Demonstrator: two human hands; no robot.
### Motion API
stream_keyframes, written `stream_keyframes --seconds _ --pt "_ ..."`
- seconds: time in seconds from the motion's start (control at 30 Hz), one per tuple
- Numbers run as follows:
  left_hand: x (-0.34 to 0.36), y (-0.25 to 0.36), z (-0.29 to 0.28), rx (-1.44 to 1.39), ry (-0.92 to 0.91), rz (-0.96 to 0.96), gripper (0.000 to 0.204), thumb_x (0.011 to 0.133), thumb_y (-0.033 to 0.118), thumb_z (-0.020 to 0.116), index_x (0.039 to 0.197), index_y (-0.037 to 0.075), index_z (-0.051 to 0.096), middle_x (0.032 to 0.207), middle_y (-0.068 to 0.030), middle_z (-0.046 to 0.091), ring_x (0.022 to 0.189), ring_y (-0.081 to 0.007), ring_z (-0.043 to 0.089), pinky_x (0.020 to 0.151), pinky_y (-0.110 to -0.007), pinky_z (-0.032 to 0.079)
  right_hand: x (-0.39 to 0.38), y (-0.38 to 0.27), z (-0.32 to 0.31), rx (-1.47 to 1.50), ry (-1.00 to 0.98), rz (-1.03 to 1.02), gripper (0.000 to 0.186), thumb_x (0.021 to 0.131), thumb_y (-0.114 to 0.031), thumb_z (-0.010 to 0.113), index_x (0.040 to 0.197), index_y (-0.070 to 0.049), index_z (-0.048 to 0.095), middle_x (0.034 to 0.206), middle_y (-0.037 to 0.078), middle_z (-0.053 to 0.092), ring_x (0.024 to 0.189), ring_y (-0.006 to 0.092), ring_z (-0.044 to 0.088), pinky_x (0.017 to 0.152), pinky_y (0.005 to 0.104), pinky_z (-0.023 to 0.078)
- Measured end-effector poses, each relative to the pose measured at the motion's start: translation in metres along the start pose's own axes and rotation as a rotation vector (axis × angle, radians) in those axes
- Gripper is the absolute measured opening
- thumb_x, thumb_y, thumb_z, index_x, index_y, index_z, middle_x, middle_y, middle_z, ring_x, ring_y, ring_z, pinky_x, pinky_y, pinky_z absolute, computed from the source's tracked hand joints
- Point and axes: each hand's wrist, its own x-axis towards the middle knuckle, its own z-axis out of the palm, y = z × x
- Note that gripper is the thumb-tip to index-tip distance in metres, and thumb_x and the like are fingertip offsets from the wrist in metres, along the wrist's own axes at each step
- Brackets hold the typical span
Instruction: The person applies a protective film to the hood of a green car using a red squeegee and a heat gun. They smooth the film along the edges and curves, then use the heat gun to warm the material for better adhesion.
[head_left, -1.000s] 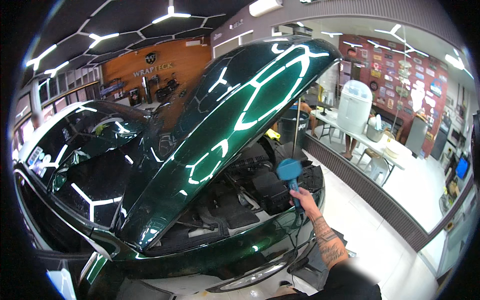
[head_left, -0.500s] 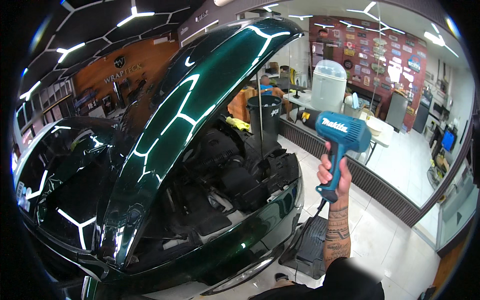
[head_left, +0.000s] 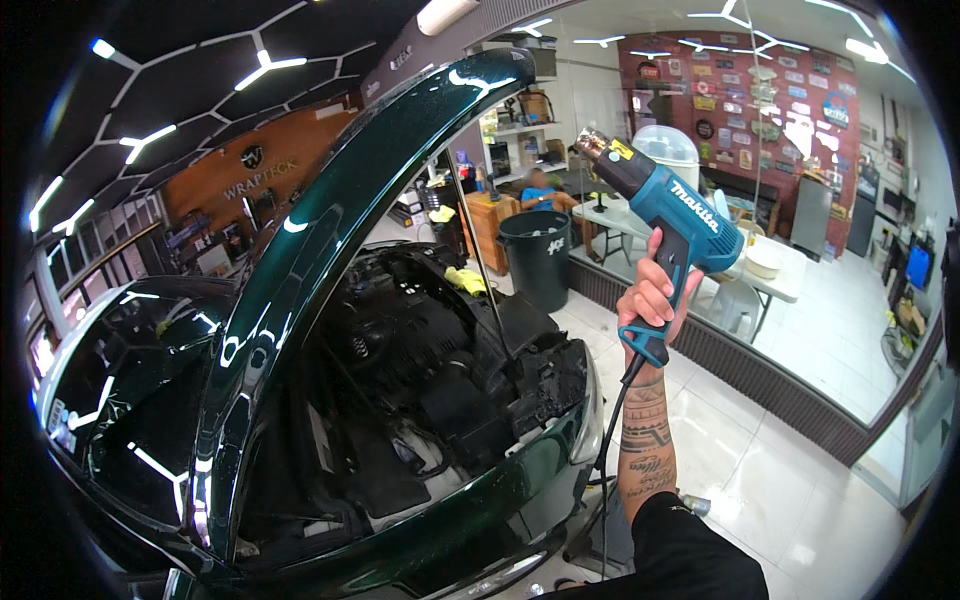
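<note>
My right hand [head_left: 652,298] is closed round the handle of a blue and black heat gun [head_left: 690,212], held up at the right of the car. Its metal nozzle points to the upper left, toward the hood's far edge but apart from it. A black cord runs down from the handle past my forearm. Left of the gun, the dark green hood [head_left: 285,245] of the car stands raised on a thin prop rod [head_left: 470,225]. Below it lies the open engine bay [head_left: 420,350]. My left hand is out of view.
A yellow cloth [head_left: 464,281] lies at the bay's far edge. Beyond stand a black bin [head_left: 535,262] and a seated person in blue [head_left: 545,192]. A glass wall with a ribbed base [head_left: 740,385] runs along the right. The green front bumper [head_left: 500,505] is close below me.
The heat gun has tipped so that its nozzle points more upward. My view has shifted, and the hood appears more edge-on, with more of the engine bay showing.
</note>
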Motion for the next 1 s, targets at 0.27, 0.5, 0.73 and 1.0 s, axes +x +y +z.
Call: stream_keyframes --seconds 0.27,0.5,0.73,1.0 --pt "-0.021 -0.021 0.034 -0.100 0.118 0.022 0.061 0.098 0.034 0.056 0.150 0.018 0.028 0.092 -0.0090 0.064 0.063 -0.0170 0.060 0.054 -0.032 0.053 0.021 0.010 -0.039 0.195 -0.075 0.059 0.080 0.096 -0.050 0.053 0.153 -0.006 0.017 0.080 0.004 0.043 0.050 0.0107 0.051 0.045 0.0272 0.046" --pt "-0.032 -0.048 0.045 -0.189 0.182 0.011 0.061 0.099 0.032 0.055 0.151 0.019 0.026 0.089 -0.0091 0.065 0.059 -0.0168 0.060 0.051 -0.032 0.053 0.016 0.028 -0.054 0.208 -0.066 0.125 0.084 0.095 -0.056 0.051 0.154 -0.008 0.015 0.080 0.004 0.043 0.050 0.0094 0.050 0.044 0.0263 0.045" --pt "-0.050 -0.080 0.038 -0.262 0.226 0.004 0.062 0.099 0.031 0.055 0.152 0.020 0.024 0.087 -0.0092 0.065 0.056 -0.0167 0.060 0.048 -0.032 0.053 0.001 0.051 -0.059 0.263 -0.026 0.189 0.083 0.095 -0.055 0.052 0.154 -0.008 0.017 0.078 0.005 0.044 0.049 0.0117 0.052 0.042 0.0272 0.045" --pt "-0.083 -0.140 0.017 -0.349 0.242 0.022 0.063 0.100 0.030 0.054 0.153 0.021 0.022 0.084 -0.0093 0.065 0.052 -0.0165 0.060 0.045 -0.032 0.053 -0.018 0.078 -0.058 0.296 -0.083 0.209 0.083 0.095 -0.056 0.051 0.154 -0.008 0.016 0.079 0.005 0.045 0.050 0.0106 0.052 0.043 0.0278 0.045"
